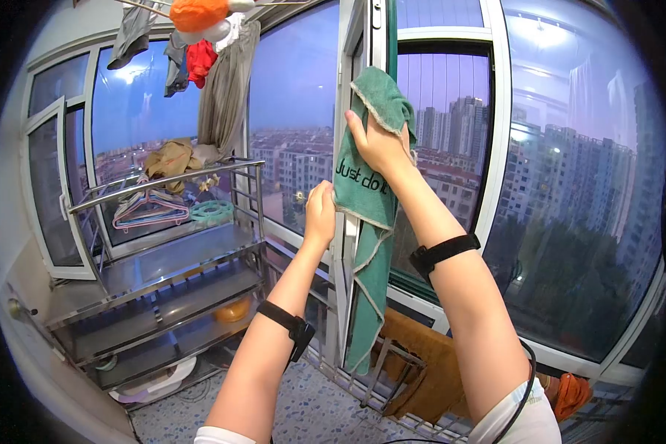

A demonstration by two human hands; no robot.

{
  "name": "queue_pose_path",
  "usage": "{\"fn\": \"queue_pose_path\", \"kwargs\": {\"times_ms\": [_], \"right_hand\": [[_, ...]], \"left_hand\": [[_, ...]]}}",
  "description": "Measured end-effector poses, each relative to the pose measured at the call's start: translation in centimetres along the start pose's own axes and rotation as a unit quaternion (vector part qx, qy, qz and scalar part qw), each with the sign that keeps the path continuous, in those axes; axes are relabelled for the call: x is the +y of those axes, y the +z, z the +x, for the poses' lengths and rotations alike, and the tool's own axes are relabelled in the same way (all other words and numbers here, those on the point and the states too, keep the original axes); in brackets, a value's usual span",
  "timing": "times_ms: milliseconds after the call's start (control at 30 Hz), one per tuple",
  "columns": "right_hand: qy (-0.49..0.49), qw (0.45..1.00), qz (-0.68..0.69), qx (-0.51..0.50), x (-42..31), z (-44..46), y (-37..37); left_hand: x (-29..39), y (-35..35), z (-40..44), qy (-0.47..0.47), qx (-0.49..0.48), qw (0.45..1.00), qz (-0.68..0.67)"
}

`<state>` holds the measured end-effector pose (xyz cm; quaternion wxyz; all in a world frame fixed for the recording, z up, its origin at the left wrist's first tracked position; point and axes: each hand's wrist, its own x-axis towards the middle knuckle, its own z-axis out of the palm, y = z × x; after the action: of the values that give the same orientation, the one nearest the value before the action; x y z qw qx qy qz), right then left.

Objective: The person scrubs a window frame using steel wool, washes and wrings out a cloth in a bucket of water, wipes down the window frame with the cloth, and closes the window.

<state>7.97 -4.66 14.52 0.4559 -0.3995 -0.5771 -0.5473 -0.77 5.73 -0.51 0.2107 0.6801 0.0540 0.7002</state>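
A green towel (365,199) with a pale stitched edge and the dark words "Just do it" drapes over the edge of an open window sash (378,33). Its lower end hangs down in a long strip. My right hand (383,144) presses the upper part of the towel against the sash, thumb up on the near side and fingers wrapped round, partly hidden. Lower and to the left, my left hand (320,214) is closed at the sash's edge, touching or close beside the towel's left corner. Its fingertips are hidden.
A metal shelf rack (166,259) stands at left, with hangers (152,209) and a brown cloth (172,164) on it. Laundry and an orange plush item (198,13) hang overhead. Below the window, a brown cloth (429,370) hangs over a metal rail. Large panes (577,185) fill the right.
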Motion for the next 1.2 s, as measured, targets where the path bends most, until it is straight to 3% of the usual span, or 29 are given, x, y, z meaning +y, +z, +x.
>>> {"fn": "queue_pose_path", "kwargs": {"times_ms": [67,200,267,300,367,667,1200], "right_hand": [[0.033,0.999,0.012,-0.032,-0.1,-0.1,-0.2],[0.01,1.0,0.01,-0.017,0.4,1.0,0.0],[0.005,1.0,0.017,-0.003,0.8,1.9,0.3],[0.003,1.0,0.006,-0.014,1.1,2.9,0.2],[-0.024,1.0,-0.013,-0.014,2.0,4.7,0.3],[-0.02,0.998,-0.061,-0.003,3.9,11.7,1.2],[0.028,0.993,-0.064,0.092,1.7,14.0,4.1]], "left_hand": [[0.1,-0.3,0.1,-0.039,-0.029,0.999,0.013],[-0.3,0.1,0.0,-0.029,-0.031,0.999,0.003],[-0.8,0.8,-0.3,-0.012,0.058,0.998,-0.011],[-0.5,0.4,0.0,-0.011,0.058,0.998,-0.011],[0.6,-0.4,0.3,-0.013,-0.022,1.0,-0.008],[0.9,-1.1,0.4,0.021,-0.016,1.0,-0.011],[0.0,-2.5,0.4,0.004,-0.014,1.0,-0.028]]}}
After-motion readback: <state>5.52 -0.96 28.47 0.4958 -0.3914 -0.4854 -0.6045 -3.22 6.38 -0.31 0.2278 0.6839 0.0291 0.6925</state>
